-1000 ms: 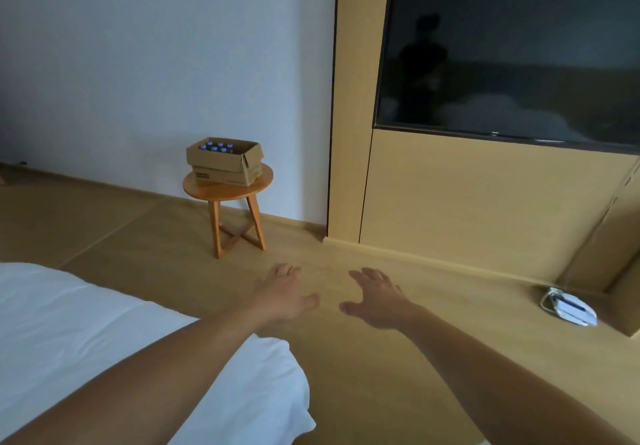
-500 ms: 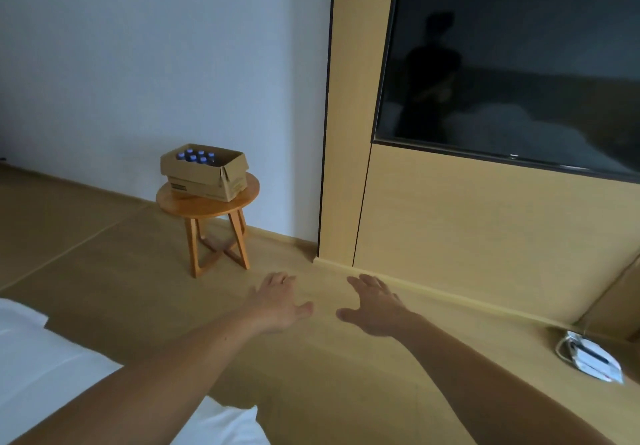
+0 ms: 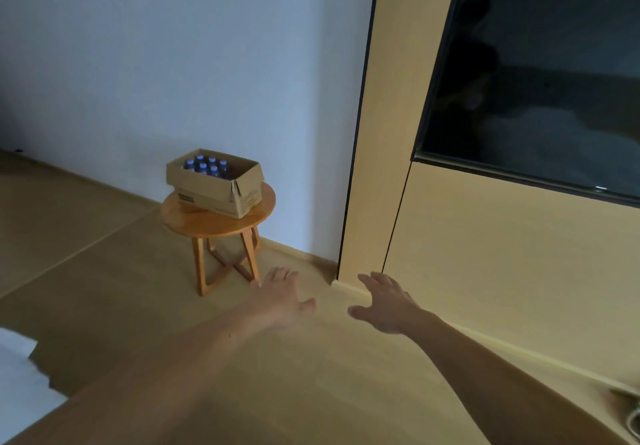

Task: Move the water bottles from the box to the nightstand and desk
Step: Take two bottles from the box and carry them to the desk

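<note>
- An open brown cardboard box is seen left of the frame's centre, resting on a small round wooden side table with crossed legs.
- Several clear plastic water bottles with blue caps are stood upright inside the box, grouped toward its left end; only the caps and shoulders are visible above the box wall.
- The table is set on a light wooden floor, close to a plain white wall that fills the upper left of the frame.
- The left hand is held out below centre, palm down, fingers straight and slightly spread. Nothing is gripped. In the frame it lies just right of the table's legs, below the box and well apart from it.
- The right hand is extended beside it, a little to the right, palm down with fingers apart and thumb out; nothing is held.
- Both bare forearms are seen reaching in from the bottom edge.
- A pale wooden wall panel takes up the right side, with a dark wall-mounted television screen in the upper right.
- A corner of white bedding is visible at the lower left edge.
- An object at the lower right corner is cut off too much to be identified.
</note>
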The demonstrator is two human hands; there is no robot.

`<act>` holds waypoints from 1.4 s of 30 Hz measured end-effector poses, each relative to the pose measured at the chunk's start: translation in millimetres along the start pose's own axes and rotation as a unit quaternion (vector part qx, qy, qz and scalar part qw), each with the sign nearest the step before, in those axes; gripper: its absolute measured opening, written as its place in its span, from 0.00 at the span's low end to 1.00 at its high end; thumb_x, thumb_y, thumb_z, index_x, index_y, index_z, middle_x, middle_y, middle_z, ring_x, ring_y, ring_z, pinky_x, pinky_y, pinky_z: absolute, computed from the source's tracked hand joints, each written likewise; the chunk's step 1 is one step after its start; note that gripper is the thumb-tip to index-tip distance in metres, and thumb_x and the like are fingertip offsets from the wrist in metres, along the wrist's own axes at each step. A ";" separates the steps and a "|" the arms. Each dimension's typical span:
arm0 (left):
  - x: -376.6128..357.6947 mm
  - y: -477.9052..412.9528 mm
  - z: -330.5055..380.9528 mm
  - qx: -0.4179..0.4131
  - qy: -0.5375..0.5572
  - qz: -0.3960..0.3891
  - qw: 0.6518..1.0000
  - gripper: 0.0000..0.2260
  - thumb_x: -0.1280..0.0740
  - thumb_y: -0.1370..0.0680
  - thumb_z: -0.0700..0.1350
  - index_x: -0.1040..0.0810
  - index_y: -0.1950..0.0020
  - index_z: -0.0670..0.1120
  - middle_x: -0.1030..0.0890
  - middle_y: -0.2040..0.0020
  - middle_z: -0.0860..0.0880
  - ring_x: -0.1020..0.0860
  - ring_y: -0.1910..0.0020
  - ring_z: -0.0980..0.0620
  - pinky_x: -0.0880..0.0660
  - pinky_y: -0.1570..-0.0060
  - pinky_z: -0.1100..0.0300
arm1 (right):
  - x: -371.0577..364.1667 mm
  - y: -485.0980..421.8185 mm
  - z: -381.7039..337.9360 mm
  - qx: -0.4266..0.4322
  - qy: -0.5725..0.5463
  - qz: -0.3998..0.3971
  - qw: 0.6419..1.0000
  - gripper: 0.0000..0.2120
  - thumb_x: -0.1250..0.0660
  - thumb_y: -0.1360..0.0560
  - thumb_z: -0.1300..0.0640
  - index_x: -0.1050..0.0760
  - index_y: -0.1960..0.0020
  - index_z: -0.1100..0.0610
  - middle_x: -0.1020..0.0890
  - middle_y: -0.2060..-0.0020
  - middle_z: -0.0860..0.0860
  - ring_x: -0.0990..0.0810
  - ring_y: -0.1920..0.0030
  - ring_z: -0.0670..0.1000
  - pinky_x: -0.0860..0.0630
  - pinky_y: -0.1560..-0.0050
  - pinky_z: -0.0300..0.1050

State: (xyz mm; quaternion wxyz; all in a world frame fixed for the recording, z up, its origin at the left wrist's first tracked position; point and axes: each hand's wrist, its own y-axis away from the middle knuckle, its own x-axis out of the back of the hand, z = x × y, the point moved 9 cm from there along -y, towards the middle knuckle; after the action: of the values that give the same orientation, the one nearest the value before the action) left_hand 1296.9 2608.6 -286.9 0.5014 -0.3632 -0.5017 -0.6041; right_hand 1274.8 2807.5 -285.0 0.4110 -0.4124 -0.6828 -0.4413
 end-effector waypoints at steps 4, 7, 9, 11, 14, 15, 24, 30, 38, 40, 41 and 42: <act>17.6 -53.5 -14.1 0.013 -0.006 0.003 1.000 0.35 0.42 0.20 0.63 0.45 0.19 0.45 0.46 0.18 0.45 0.51 0.19 0.46 0.45 0.23 0.42 | 6.8 -74.0 -7.0 0.016 0.003 -0.012 1.000 0.40 0.36 0.24 0.37 0.50 0.20 0.47 0.48 0.20 0.50 0.51 0.21 0.53 0.44 0.24 0.56; 29.1 -101.3 -24.9 0.035 0.006 0.003 0.999 0.34 0.42 0.19 0.62 0.45 0.19 0.45 0.46 0.18 0.45 0.50 0.19 0.46 0.45 0.24 0.40 | 15.3 -133.9 -18.0 0.046 -0.001 -0.023 0.999 0.40 0.36 0.24 0.37 0.50 0.20 0.47 0.48 0.20 0.50 0.50 0.21 0.53 0.44 0.24 0.56; 38.4 -134.4 -34.0 0.052 0.010 0.000 0.999 0.35 0.42 0.19 0.63 0.46 0.19 0.45 0.46 0.18 0.46 0.51 0.19 0.45 0.46 0.24 0.39 | 26.1 -173.3 -27.6 0.070 -0.011 -0.023 0.997 0.40 0.36 0.25 0.37 0.49 0.20 0.48 0.48 0.20 0.51 0.50 0.21 0.54 0.44 0.24 0.57; 52.2 -167.3 -45.3 0.072 0.012 0.001 0.997 0.35 0.42 0.19 0.63 0.45 0.19 0.46 0.46 0.18 0.46 0.51 0.19 0.44 0.46 0.24 0.38 | 40.3 -213.1 -37.0 0.092 -0.011 -0.028 0.995 0.40 0.36 0.24 0.37 0.50 0.20 0.49 0.49 0.20 0.51 0.51 0.21 0.54 0.45 0.24 0.57; 78.3 -209.0 -66.7 0.101 0.026 0.014 0.994 0.33 0.41 0.21 0.63 0.41 0.21 0.48 0.42 0.19 0.45 0.47 0.20 0.42 0.43 0.25 0.38 | 59.8 -263.9 -54.9 0.122 -0.016 -0.045 0.991 0.40 0.37 0.23 0.38 0.51 0.19 0.50 0.49 0.20 0.51 0.52 0.21 0.54 0.45 0.24 0.55; 87.0 -220.8 -74.6 0.114 0.034 0.023 0.993 0.33 0.41 0.22 0.63 0.40 0.22 0.48 0.41 0.20 0.45 0.46 0.20 0.43 0.43 0.25 0.38 | 67.3 -279.5 -62.1 0.133 -0.015 -0.046 0.990 0.40 0.37 0.23 0.38 0.51 0.19 0.50 0.50 0.20 0.51 0.53 0.20 0.54 0.45 0.24 0.56; 119.9 -300.7 -156.7 0.197 0.070 0.025 0.978 0.35 0.43 0.19 0.65 0.47 0.18 0.49 0.49 0.17 0.48 0.53 0.18 0.46 0.49 0.23 0.40 | 82.1 -404.8 -137.1 0.197 0.006 -0.083 0.977 0.38 0.36 0.23 0.39 0.51 0.20 0.47 0.48 0.20 0.51 0.52 0.21 0.55 0.45 0.24 0.56; 151.4 -382.4 -238.9 0.221 0.088 0.067 0.969 0.35 0.42 0.20 0.64 0.46 0.18 0.49 0.48 0.17 0.49 0.52 0.18 0.48 0.49 0.22 0.40 | 99.5 -500.4 -211.8 0.239 0.014 -0.070 0.968 0.32 0.37 0.22 0.42 0.44 0.21 0.46 0.40 0.23 0.49 0.43 0.23 0.54 0.40 0.27 0.52; 221.5 -470.7 -321.5 0.200 0.101 0.075 0.972 0.32 0.41 0.19 0.60 0.44 0.20 0.46 0.44 0.19 0.46 0.48 0.19 0.45 0.45 0.23 0.42 | 110.0 -638.9 -294.8 0.218 0.019 -0.074 0.973 0.38 0.35 0.24 0.40 0.47 0.20 0.50 0.43 0.21 0.50 0.45 0.22 0.56 0.40 0.25 0.56; 224.2 -488.8 -345.7 0.206 0.106 0.072 0.970 0.32 0.40 0.18 0.59 0.45 0.19 0.46 0.45 0.19 0.46 0.48 0.19 0.46 0.45 0.23 0.41 | 106.6 -661.9 -309.6 0.224 0.025 -0.087 0.970 0.38 0.36 0.23 0.39 0.47 0.20 0.50 0.44 0.21 0.51 0.45 0.22 0.56 0.39 0.25 0.57; 223.4 -499.9 -359.8 0.207 0.107 0.071 0.970 0.31 0.40 0.18 0.59 0.45 0.19 0.46 0.45 0.19 0.47 0.49 0.19 0.46 0.45 0.23 0.40 | 103.9 -674.7 -316.2 0.230 0.030 -0.095 0.968 0.38 0.36 0.23 0.39 0.47 0.20 0.50 0.44 0.21 0.51 0.45 0.22 0.56 0.40 0.25 0.56; 223.0 -511.3 -373.5 0.210 0.103 0.072 0.970 0.30 0.41 0.18 0.58 0.44 0.20 0.47 0.45 0.19 0.48 0.49 0.19 0.46 0.44 0.23 0.40 | 102.8 -689.2 -323.2 0.235 0.033 -0.098 0.967 0.37 0.36 0.22 0.40 0.47 0.20 0.51 0.45 0.21 0.51 0.45 0.22 0.56 0.41 0.25 0.55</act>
State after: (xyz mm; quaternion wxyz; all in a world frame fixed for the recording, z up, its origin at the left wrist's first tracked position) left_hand 772.8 2189.1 -287.5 0.6579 -0.2207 -0.5352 -0.4816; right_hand 667.4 2337.5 -283.5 0.4731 -0.2211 -0.7904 -0.3201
